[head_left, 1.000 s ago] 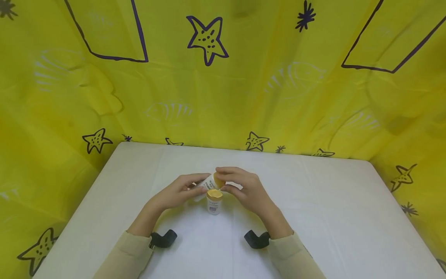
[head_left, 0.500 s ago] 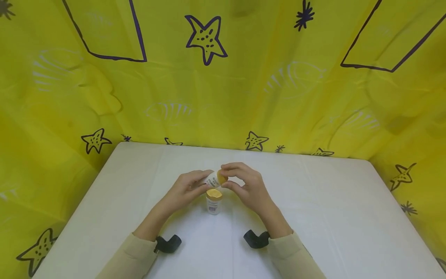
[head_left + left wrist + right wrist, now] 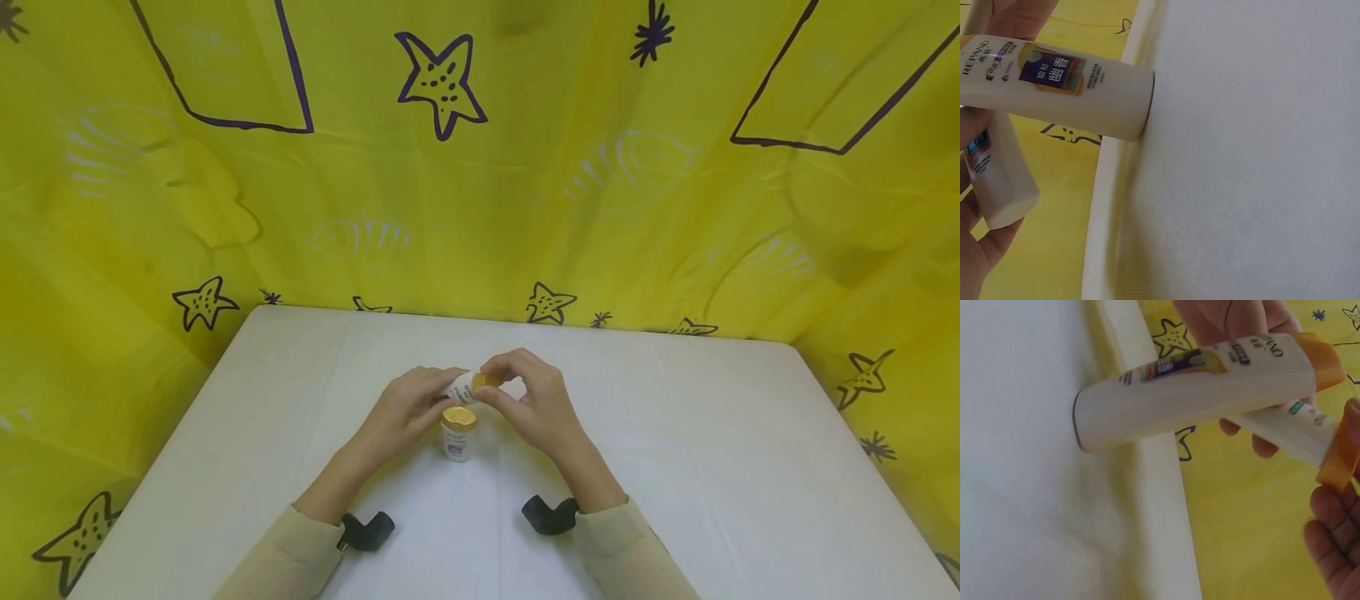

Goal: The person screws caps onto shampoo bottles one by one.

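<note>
A white shampoo bottle (image 3: 456,440) with a gold cap stands upright on the table. Its printed label with the word REPAND shows in the left wrist view. Just behind it, a second white shampoo bottle (image 3: 1285,431) is held tilted off the table, its gold cap (image 3: 1338,461) toward the right. My left hand (image 3: 408,404) grips this second bottle round its body, fingers on the far side and thumb in front. My right hand (image 3: 531,396) pinches the gold cap between thumb and fingers. Part of the held bottle is hidden by the hands and the standing bottle.
A white cloth covers the table (image 3: 675,433). Behind and beside it hangs a yellow curtain (image 3: 480,217) with starfish and fish drawings. Black wrist-worn pieces (image 3: 367,532) stick out inward from both sleeves.
Both hands have shifted slightly right with the tilted bottle, which lies flatter now. The right fingers have curled closer round its gold cap. The standing bottle keeps its place.
</note>
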The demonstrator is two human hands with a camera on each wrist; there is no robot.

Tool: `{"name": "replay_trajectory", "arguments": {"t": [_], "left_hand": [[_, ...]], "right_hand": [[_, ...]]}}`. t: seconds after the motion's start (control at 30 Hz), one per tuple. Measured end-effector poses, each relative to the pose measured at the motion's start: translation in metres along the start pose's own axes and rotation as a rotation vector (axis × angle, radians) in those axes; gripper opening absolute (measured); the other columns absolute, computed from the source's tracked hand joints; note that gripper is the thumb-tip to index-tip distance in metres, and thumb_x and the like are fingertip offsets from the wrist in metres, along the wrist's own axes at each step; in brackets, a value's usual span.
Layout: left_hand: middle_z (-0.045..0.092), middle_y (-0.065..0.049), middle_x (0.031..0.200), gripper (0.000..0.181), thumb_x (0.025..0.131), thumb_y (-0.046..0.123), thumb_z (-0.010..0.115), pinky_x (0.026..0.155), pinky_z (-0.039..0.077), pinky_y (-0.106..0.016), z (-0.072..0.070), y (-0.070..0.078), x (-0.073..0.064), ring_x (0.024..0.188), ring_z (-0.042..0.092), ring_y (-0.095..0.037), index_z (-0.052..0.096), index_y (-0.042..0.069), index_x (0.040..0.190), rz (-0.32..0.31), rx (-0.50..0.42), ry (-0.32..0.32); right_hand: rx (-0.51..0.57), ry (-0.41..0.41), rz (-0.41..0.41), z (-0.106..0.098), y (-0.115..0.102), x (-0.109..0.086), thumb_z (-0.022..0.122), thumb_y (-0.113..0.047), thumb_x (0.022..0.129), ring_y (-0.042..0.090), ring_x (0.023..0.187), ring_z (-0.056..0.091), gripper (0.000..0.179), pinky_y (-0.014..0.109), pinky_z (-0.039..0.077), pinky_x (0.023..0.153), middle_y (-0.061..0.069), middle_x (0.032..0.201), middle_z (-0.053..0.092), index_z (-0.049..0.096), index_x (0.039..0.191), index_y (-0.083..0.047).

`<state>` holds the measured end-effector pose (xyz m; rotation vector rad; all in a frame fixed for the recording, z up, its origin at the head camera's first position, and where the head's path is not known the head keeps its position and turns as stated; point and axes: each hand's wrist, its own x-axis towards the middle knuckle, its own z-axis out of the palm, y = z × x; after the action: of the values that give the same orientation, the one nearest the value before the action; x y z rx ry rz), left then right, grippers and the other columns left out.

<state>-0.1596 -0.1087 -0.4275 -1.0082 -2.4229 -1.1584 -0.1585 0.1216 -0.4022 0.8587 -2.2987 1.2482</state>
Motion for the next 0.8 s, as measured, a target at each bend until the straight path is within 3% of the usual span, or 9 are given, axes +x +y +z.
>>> {"name": "replay_trajectory", "arguments": {"t": [0.3,0.53,0.67,0.8], "left_hand": [[0.072,0.0,0.111,0.042,0.089,0.011,0.074,0.075,0.05,-0.03,0.0017,0.0028,-0.0008,0.091,0.058,-0.013,0.065,0.013,0.13,0.025,0.078,0.045],[0.072,0.0,0.111,0.043,0.087,0.01,0.075,0.075,0.051,-0.029,0.0019,0.0025,-0.0021,0.09,0.059,-0.013,0.066,0.013,0.129,0.023,0.108,0.051],[0.073,0.003,0.11,0.041,0.086,0.013,0.077,0.073,0.05,-0.029,0.0015,0.0017,-0.0022,0.089,0.058,-0.012,0.068,0.017,0.126,0.024,0.131,0.06],[0.072,0.005,0.111,0.04,0.086,0.015,0.077,0.073,0.05,-0.028,-0.0002,0.0017,-0.0021,0.09,0.058,-0.011,0.068,0.02,0.125,-0.002,0.124,0.058]], "right_hand": [[0.033,-0.003,0.216,0.003,-0.0039,-0.0009,0.08,-0.029,0.085,0.01,0.08,0.064,0.025,0.036,0.058,0.073,-0.003,0.095,0.071,0.068,0.098,-0.011],[0.027,-0.017,0.331,0.0034,-0.0051,0.0,0.081,-0.035,0.084,0.011,0.071,0.062,0.025,0.027,0.054,0.064,-0.004,0.082,0.069,0.069,0.091,-0.014],[0.034,-0.011,0.365,0.0046,-0.004,-0.0004,0.08,-0.037,0.085,0.01,0.072,0.063,0.024,0.026,0.054,0.065,-0.005,0.08,0.069,0.07,0.09,-0.015],[0.068,-0.02,0.332,0.0047,-0.0014,-0.001,0.079,-0.033,0.086,0.01,0.078,0.067,0.025,0.027,0.057,0.07,-0.003,0.092,0.072,0.072,0.1,-0.014]]}}
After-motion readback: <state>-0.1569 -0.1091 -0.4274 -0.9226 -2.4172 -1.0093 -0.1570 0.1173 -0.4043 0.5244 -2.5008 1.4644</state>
